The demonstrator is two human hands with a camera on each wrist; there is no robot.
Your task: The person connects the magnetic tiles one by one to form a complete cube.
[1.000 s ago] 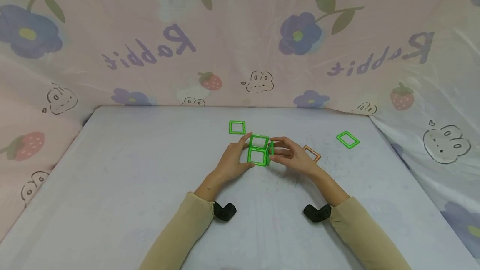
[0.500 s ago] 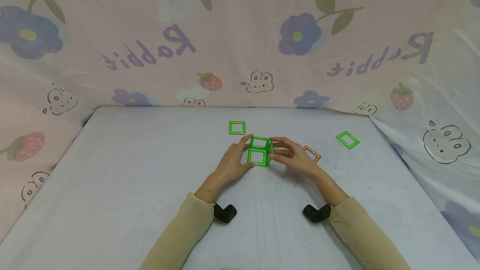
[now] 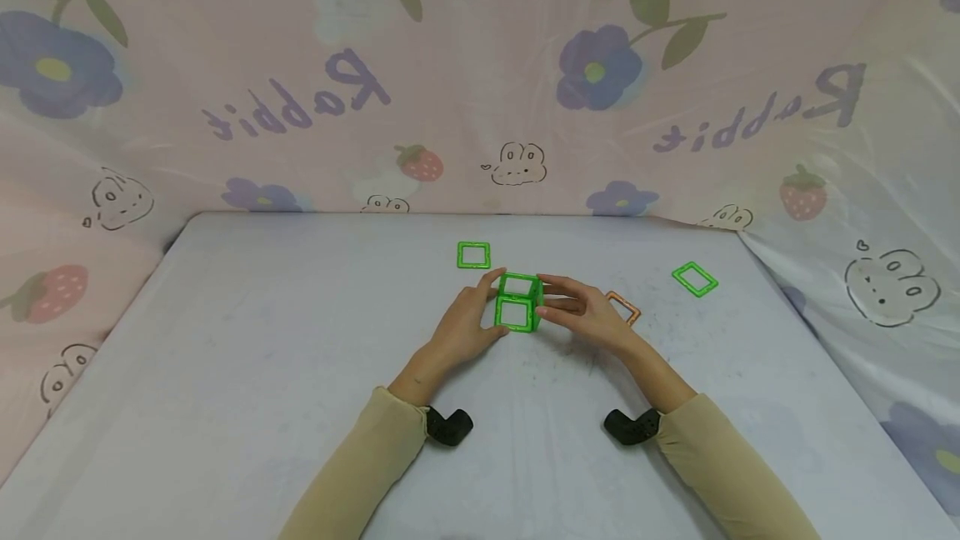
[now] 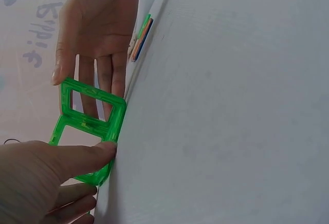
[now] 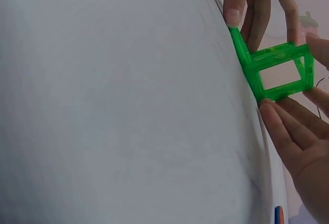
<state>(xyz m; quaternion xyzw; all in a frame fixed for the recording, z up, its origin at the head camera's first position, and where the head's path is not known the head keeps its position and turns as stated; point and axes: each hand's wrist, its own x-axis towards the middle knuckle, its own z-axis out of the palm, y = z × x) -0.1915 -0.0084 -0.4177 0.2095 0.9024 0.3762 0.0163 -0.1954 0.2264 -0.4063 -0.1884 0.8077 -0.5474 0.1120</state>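
In the head view, several green square magnetic tiles [image 3: 514, 300] are joined into a partial box at the table's middle. My left hand [image 3: 461, 323] holds its left side, thumb at the near edge and fingers at the far edge. On the other side, my right hand [image 3: 588, 315] grips the right-hand tile by its edges between thumb and fingertips. The left wrist view shows the left thumb [image 4: 90, 157] lying across a green frame. From the right wrist, the right side tile [image 5: 282, 93] stands against the others, between that hand's thumb and fingers.
A loose green square tile [image 3: 474, 243] lies behind the box, and another green tile [image 3: 694, 280] lies farther right. An orange tile [image 3: 630, 307] is partly hidden behind the right hand. The white table [image 3: 262, 357] meets a printed curtain [image 3: 465, 90] at the back.
The right-hand tile, standing slightly apart a second ago, has moved left against the box's side. The far green tile has tilted slightly. Both hands stay almost in place.
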